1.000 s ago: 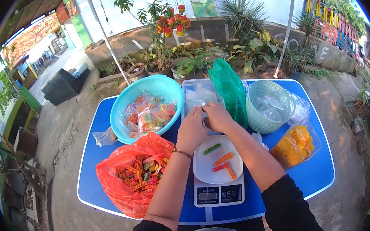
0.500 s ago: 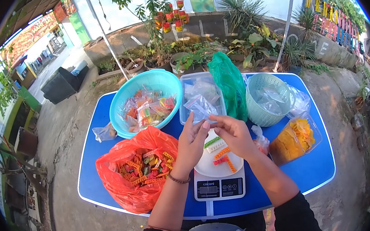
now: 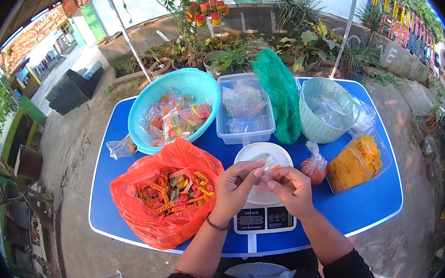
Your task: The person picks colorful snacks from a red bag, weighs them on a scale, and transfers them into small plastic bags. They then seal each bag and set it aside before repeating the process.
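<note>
Both hands pinch a small clear plastic bag (image 3: pixel 254 164) between them, left hand (image 3: pixel 235 188) and right hand (image 3: pixel 290 188) closed on its edges, above the white plate (image 3: pixel 262 154) on a kitchen scale (image 3: pixel 264 219). An orange bag of colourful snacks (image 3: pixel 167 199) lies left; a clear tub (image 3: pixel 245 131) sits behind on the blue table (image 3: pixel 371 205).

Blue table (image 3: pixel 376 199). Kitchen scale (image 3: pixel 264 217) at front centre; red bag (image 3: pixel 158 224) to its left, clear tub (image 3: pixel 246 131) behind, green basket (image 3: pixel 327 124) and chip bag (image 3: pixel 357 167) to its right.
</note>
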`<state>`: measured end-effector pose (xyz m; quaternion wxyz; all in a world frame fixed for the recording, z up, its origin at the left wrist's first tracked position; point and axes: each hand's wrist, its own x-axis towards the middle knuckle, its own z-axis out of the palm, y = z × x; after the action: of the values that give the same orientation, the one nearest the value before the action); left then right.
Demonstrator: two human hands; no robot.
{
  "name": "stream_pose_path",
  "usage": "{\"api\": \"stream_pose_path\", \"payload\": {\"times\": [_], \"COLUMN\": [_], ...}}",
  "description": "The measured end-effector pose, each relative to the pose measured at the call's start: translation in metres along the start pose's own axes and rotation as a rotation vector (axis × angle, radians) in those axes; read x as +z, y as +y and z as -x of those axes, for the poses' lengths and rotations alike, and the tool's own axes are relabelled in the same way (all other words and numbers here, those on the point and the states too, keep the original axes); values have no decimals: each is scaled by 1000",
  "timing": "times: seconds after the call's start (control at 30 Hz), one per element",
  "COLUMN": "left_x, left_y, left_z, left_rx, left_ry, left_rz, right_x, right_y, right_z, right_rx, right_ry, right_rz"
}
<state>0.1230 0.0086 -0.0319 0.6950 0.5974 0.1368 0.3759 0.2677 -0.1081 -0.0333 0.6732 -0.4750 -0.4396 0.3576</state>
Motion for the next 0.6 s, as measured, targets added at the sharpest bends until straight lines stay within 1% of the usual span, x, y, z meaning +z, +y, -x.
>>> {"api": "stream_pose_path", "payload": {"times": [0.1,0.2,0.3,0.4,0.5,0.6], "left_x": [9,13,9,8,2,6], "left_y": [9,23,10,12,17,19], "left_z": [2,1,3,4,5,4], "left_rx": [-23,44,-19,-91,-85,50], "left_ry": [-7,-59,-59,-47,-121,-123], "left_rz": [74,-217,-165,54,-29,-53], "right_x": [1,-6,-3,0,-5,-4], "right_y": [3,0,-4,-10,-5,-5], "right_z": [3,2,1,5,7,7], "right_rx": [-119,-202,-159,-25,27,-25], "right_ry": [41,23,111,140,122,19], "right_rz": [91,201,202,165,205,325]}}
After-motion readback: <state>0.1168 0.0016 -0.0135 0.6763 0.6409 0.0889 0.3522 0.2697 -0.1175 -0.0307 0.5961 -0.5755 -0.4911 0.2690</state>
